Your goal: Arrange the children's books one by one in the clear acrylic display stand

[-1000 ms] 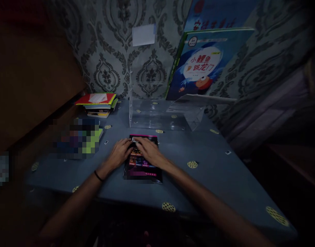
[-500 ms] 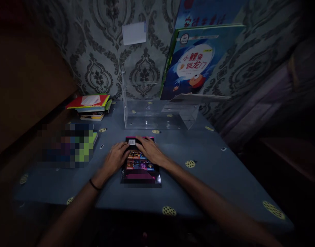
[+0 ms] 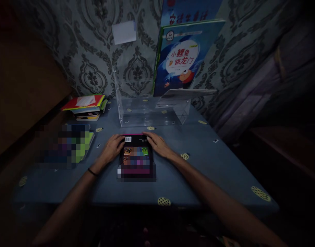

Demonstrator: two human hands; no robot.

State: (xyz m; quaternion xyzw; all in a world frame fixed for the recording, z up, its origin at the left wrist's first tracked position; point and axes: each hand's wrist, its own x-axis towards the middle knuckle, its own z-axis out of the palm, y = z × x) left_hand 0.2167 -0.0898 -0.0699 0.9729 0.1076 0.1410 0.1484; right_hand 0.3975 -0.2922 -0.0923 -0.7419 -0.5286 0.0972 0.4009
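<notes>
A dark book with a magenta far edge lies back cover up on the table, its barcode near the far left corner. Small colour pictures fill its middle, and its near part is pixelated. My left hand, a black band on its wrist, grips the book's far left corner with bent fingers. On the opposite side, my right hand has its fingers on the far right corner and the thumb along the right edge. The book sits between both hands.
Behind the book stands a clear acrylic stand. Picture books lean upright against the patterned wall at its right. A book stack and a pixelated green-edged pile are on the left of the patterned tablecloth.
My right hand has slid off the cover to the book's right edge, uncovering more pictures. My left hand stays at the left side. The whole view has shifted slightly.
</notes>
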